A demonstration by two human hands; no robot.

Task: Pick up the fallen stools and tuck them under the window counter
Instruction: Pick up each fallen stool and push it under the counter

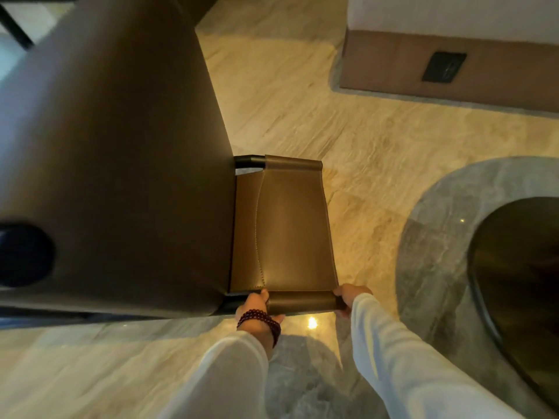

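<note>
A stool (284, 225) with a brown leather sling seat and a black metal frame stands upright at the centre, its left part hidden beneath the brown counter (115, 146). My left hand (255, 306), with a dark bead bracelet at the wrist, grips the stool's near rail at its left end. My right hand (348, 299) grips the same rail at its right end. Both sleeves are white.
The counter's slab fills the left half of the view. A dark round object (22, 255) sits on it near the left edge. At the right stands a dark rounded piece of furniture (520, 282) on a grey floor patch. A low wooden panel with a black socket (443, 66) lies ahead.
</note>
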